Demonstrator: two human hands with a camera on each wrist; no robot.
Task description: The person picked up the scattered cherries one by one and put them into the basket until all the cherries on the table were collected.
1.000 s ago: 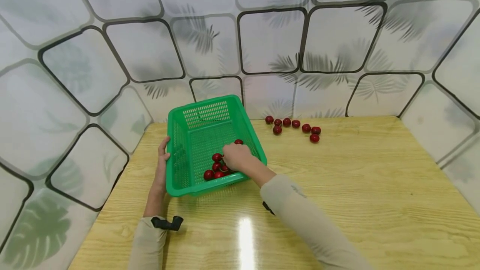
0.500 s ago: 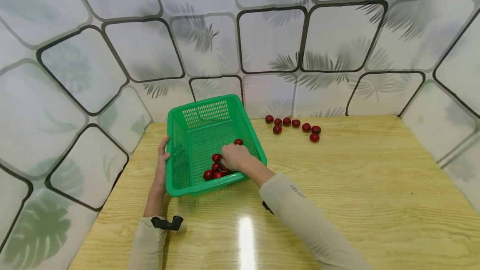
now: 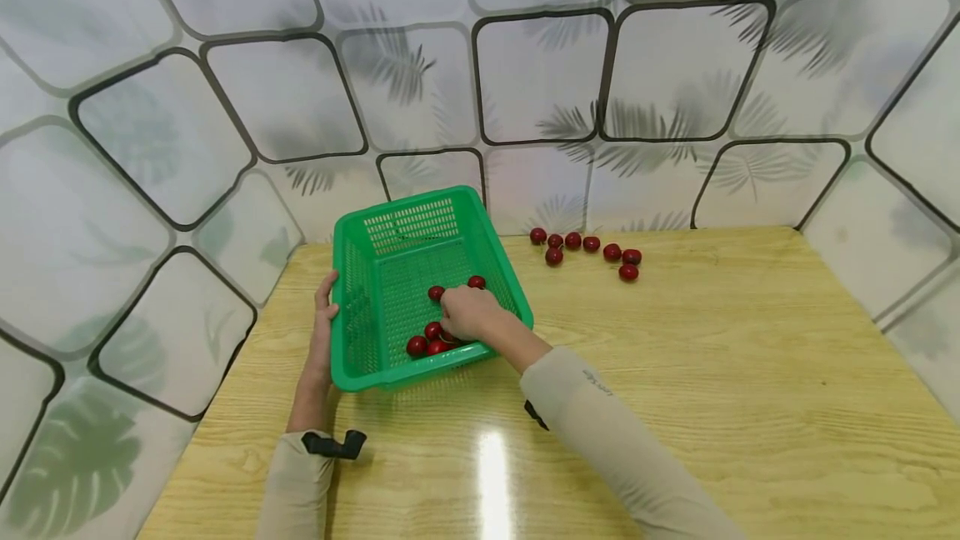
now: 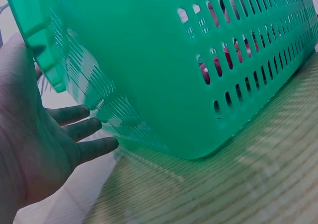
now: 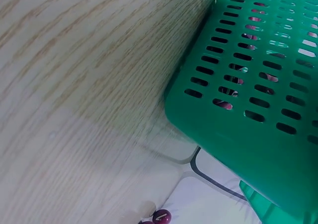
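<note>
A green plastic basket (image 3: 397, 273) with slotted walls stands on the table, with several dark red cherries (image 3: 417, 346) in its near right part. My left hand (image 3: 321, 336) is at the basket's left side; its fingers (image 4: 92, 149) are straight and spread beside the wall in the left wrist view. My right hand (image 3: 472, 313) reaches down into the basket among the cherries, knuckles up, its fingertips hidden beneath it. One cherry (image 3: 437, 293) lies right at its left edge; I cannot tell whether the fingers hold it. The right wrist view shows the basket's outer wall (image 5: 223, 144), not the hand.
More cherries (image 3: 573, 241) lie loose in a rough row at the back of the wooden table (image 3: 712, 373), right of the basket. A patterned cloth wall (image 3: 540, 82) rises behind the table and along both sides.
The cherry by my right hand's left edge has shifted toward the far side of the basket. Both hands and the basket have stayed almost in place.
</note>
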